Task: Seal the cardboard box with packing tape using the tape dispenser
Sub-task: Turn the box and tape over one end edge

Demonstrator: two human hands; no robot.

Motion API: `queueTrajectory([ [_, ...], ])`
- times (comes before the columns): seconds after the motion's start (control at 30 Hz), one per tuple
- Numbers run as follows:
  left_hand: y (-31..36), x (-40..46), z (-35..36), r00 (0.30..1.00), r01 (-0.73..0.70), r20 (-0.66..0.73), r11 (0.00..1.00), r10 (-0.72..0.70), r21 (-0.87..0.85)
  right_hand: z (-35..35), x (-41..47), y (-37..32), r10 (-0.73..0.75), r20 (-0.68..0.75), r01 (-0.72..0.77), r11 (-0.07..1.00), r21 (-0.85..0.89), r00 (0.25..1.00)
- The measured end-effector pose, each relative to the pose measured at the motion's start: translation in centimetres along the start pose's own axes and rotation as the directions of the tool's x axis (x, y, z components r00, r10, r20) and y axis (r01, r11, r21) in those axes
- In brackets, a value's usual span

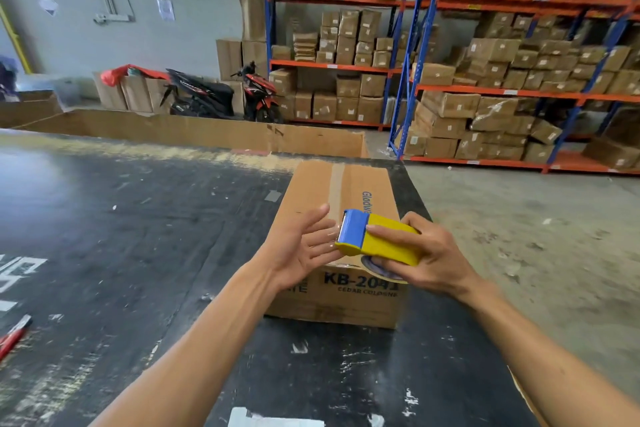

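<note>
A brown cardboard box [349,191] printed "KB-204" lies on the black table [138,218], with a strip of tape running along its top seam. Above its near edge my right hand [429,256] grips a yellow and blue tape dispenser [374,239], the tape roll showing under my palm. The dispenser's blue toothed end points left. My left hand [301,246] is spread with fingers apart, its fingertips right at that toothed end. I cannot tell whether a tape end lies between those fingers.
A red-handled tool [14,334] lies at the table's left edge. A large open cardboard bin [194,130] stands behind the table. Two parked scooters [225,94] and racks [519,90] stacked with boxes line the back. Concrete floor lies to the right.
</note>
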State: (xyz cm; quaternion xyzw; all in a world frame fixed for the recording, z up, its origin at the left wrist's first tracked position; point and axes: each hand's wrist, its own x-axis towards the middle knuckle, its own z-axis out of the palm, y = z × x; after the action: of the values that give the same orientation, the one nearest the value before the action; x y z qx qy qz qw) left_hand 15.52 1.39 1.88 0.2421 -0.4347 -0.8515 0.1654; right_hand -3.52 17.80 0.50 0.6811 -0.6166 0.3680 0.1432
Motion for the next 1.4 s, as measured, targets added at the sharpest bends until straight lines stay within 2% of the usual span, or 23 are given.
queueTrajectory([
  [0.23,0.3,1.0,0.0,0.98,-0.06,-0.183,0.994,0.076,0.092,0.6,1.6,0.2,0.018,0.084,-0.02,1.0,0.022,0.996],
  [0.37,0.1,1.8,-0.7,0.922,-0.122,-0.334,0.966,0.195,0.227,1.5,2.4,-0.1,0.088,0.194,-0.097,0.995,0.037,0.977],
  [0.53,1.2,0.5,-4.2,0.872,-0.16,-0.416,0.954,0.257,0.254,0.1,2.4,1.3,0.096,0.281,-0.103,0.995,0.01,0.955],
  [0.63,-0.1,0.2,-5.8,0.811,-0.14,-0.414,0.823,0.414,0.55,0.3,2.5,1.0,0.096,0.346,-0.085,0.995,-0.047,0.933],
  [0.7,-1.4,0.3,-6.4,0.753,-0.16,-0.415,0.754,0.511,0.637,1.5,3.0,0.1,0.117,0.374,-0.064,0.987,-0.15,0.92],
  [0.87,-4.1,0.2,-8.0,0.652,-0.205,-0.467,0.732,0.598,0.65,3.5,4.5,-2.4,0.128,0.437,0.019,0.948,-0.317,0.89],
  [1.07,-5.3,0.9,-9.0,0.611,-0.187,-0.511,0.738,0.604,0.649,4.7,5.7,-4.1,0.17,0.528,0.062,0.917,-0.394,0.832],
  [1.3,-5.7,1.8,-10.0,0.608,-0.212,-0.5,0.733,0.617,0.647,5.3,6.2,-4.6,0.219,0.545,0.049,0.9,-0.434,0.809],
  [1.4,-5.5,2.0,-10.4,0.617,-0.255,-0.511,0.767,0.598,0.589,5.3,6.6,-4.6,0.233,0.551,0.04,0.898,-0.438,0.802],
])
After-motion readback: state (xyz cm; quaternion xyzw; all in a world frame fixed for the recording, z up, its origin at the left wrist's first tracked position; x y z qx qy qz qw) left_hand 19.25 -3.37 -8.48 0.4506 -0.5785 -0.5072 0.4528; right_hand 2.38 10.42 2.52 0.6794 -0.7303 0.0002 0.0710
